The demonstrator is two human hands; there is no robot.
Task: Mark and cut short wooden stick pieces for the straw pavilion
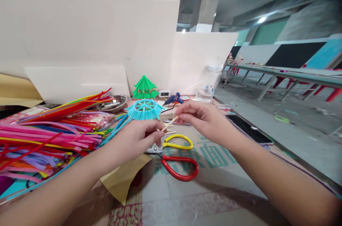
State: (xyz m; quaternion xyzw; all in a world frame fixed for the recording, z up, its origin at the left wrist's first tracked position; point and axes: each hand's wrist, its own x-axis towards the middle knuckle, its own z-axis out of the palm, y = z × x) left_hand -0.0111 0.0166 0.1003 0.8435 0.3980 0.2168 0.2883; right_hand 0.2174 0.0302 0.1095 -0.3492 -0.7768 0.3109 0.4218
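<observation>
Both of my hands pinch one thin wooden stick (170, 123) above the table. My left hand (139, 137) grips its lower end and my right hand (199, 116) holds its upper end. Beneath them lie red-handled scissors (179, 167) and yellow-handled scissors (178, 142). Several more short sticks (169, 132) lie on the table by my left hand. Just beyond the hands sits a light blue fan-shaped piece (144, 109) made of pipe cleaners.
A big heap of coloured pipe cleaners (45, 130) fills the left side. At the back stand a green tree-shaped model (145, 88), a metal dish (113, 103), a blue glue gun (173, 99) and a clear jar (210, 83). A dark tablet (248, 129) lies right.
</observation>
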